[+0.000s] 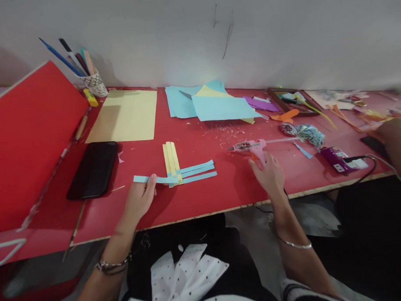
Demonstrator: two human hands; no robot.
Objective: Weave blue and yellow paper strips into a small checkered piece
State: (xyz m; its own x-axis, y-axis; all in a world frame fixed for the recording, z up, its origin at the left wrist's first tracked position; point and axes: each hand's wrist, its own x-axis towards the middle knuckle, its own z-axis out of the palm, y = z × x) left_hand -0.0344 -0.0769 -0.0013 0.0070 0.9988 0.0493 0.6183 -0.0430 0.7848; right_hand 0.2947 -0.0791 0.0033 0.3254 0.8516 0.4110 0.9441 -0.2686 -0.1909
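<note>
My left hand pinches a light blue paper strip, whose right end lies over a small weave of paper strips. In that weave, pale yellow strips run away from me and blue strips extend to the right, crossing at the near left corner. My right hand is closed round the handle of a pink hot glue gun. Its dark nozzle points left, and a clear glue stick sticks out behind. Part of the handle is hidden by my fingers.
A black phone, a yellow sheet and a pen cup stand left. Blue sheets lie at the back. A purple power strip and another person's hand are at right. Paper bits litter the red table.
</note>
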